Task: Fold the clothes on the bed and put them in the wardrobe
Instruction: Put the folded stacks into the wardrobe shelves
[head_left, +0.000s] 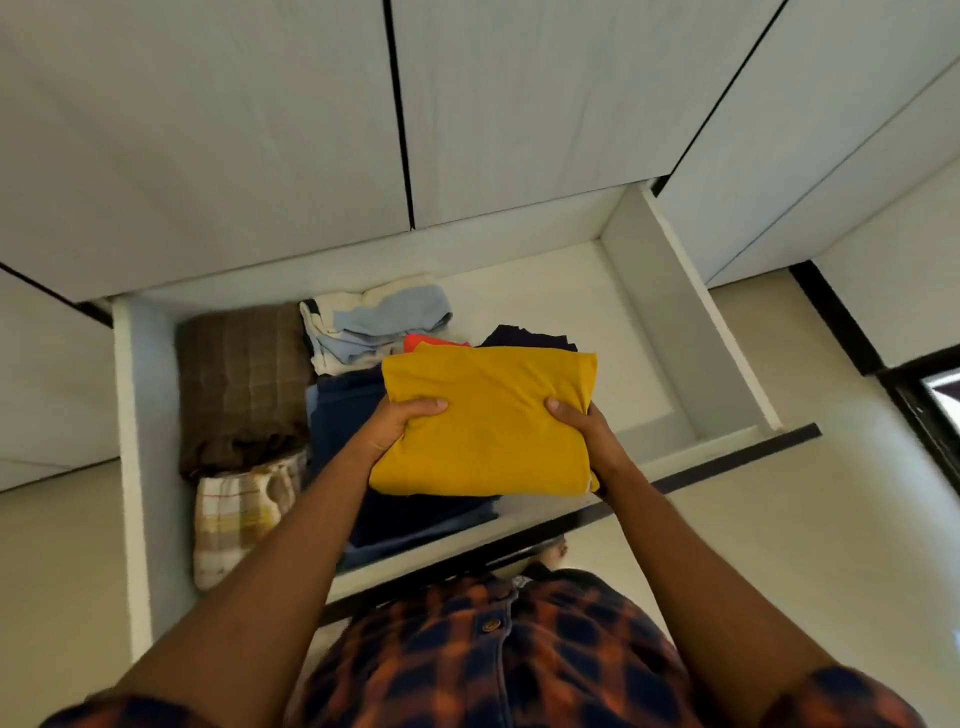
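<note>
Folded yellow garment (488, 415) gripped at both sides over the open drawer (127, 415) of the wardrobe (208, 130), toward the middle of the drawer. Left hand (400, 423) clasped on the garment's left edge, thumb laid flat on top, other fingers tucked beneath and out of sight. Right hand (582, 426) clasped likewise on the right edge, thumb on top, fingers hidden under the fabric. Yellow bundle overlapping a navy pile (343, 410) at its left and covering most of an orange-red piece (426, 343) and a dark purple piece (530, 338) behind it; impossible to tell whether resting on them or held just above. Further left in the drawer, a brown checked cloth (239, 379), folded, against the left wall. Just in front of that, a cream checked cloth (239, 514). At the back, between the brown cloth and the purple piece, a pale blue and white stack (379, 322). Right part of the drawer floor bare and white. Closed white doors above the drawer. At the bottom edge, a plaid shirt (493, 649) in orange and navy, worn, short sleeves at both arms. Pale floor (779, 545) to the right.
</note>
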